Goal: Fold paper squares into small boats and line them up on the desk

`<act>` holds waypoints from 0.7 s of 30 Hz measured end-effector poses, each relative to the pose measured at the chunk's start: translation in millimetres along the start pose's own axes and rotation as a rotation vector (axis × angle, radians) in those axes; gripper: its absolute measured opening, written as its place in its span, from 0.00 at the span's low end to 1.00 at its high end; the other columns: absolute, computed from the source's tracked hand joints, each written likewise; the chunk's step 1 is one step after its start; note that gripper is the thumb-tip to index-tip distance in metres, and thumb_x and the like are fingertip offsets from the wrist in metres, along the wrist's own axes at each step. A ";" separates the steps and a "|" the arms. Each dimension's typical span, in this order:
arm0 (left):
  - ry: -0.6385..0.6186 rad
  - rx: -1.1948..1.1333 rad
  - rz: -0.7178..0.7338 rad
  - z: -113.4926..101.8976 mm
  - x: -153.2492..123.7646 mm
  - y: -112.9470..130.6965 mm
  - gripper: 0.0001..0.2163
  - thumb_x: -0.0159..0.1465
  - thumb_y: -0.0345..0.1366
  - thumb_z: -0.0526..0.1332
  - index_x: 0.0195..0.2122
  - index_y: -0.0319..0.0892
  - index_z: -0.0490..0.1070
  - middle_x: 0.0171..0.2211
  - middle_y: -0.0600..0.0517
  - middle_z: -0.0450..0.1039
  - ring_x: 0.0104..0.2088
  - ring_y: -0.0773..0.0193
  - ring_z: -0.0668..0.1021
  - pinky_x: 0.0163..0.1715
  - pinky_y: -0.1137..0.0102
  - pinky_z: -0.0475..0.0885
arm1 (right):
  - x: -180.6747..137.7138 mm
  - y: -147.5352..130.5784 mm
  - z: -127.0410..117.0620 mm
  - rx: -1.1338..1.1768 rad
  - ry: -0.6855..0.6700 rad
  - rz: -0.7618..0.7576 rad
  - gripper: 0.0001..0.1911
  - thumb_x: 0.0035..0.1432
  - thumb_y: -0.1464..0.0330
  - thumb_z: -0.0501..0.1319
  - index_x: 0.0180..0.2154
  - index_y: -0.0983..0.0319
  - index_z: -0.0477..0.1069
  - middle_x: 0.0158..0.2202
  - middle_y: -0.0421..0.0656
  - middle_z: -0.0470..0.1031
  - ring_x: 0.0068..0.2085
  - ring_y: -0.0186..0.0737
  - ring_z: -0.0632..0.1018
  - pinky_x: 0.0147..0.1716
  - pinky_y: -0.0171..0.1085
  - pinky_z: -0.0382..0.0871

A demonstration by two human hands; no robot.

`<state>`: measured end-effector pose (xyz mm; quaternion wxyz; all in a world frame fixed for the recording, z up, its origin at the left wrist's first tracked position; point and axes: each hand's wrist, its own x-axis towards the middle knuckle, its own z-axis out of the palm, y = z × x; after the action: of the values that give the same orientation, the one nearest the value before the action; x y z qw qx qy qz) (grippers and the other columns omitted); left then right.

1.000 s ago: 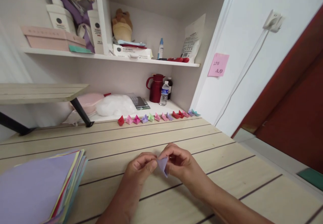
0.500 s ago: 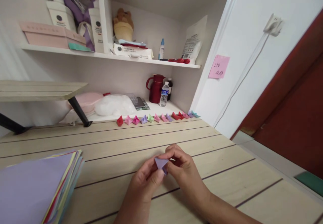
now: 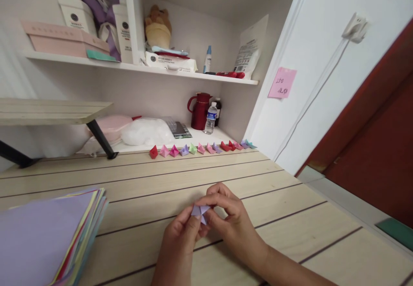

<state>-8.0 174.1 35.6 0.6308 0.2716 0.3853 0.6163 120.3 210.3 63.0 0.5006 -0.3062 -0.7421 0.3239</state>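
A small piece of folded lavender paper [image 3: 200, 211] is held above the striped wooden table [image 3: 135, 217]. My left hand [image 3: 182, 232] pinches its left and lower side, the thumb lying over the front. On the right side, my right hand [image 3: 227, 213] grips it between thumb and index finger. Several triangular flaps show; my fingers hide the rest. Along the table's far edge runs a row of small folded paper boats, among them a red one [image 3: 153, 152], a green one [image 3: 192, 148] and a teal one [image 3: 250, 144].
A stack of coloured paper [image 3: 41, 234], lavender on top, lies at the left front. Behind it stands a raised wooden stand [image 3: 54, 110] with black legs. White shelves beyond the table hold a red jug [image 3: 200, 113] and a water bottle [image 3: 211, 119].
The lavender paper has moved slightly left and turned from one plain triangle to several spread flaps. Both hands still hold it, fingers shifted.
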 end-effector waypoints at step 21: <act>0.018 -0.086 -0.078 5.4 -2.7 13.5 0.21 0.48 0.50 0.74 0.35 0.39 0.81 0.35 0.46 0.80 0.36 0.61 0.78 0.41 0.66 0.74 | 2.8 3.8 -0.6 0.171 -0.035 0.157 0.06 0.59 0.69 0.64 0.34 0.55 0.81 0.37 0.43 0.70 0.40 0.40 0.73 0.37 0.37 0.68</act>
<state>-11.1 173.4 50.0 0.6618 0.2236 0.3744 0.6098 120.6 214.8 61.8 0.4850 -0.3138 -0.6943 0.4294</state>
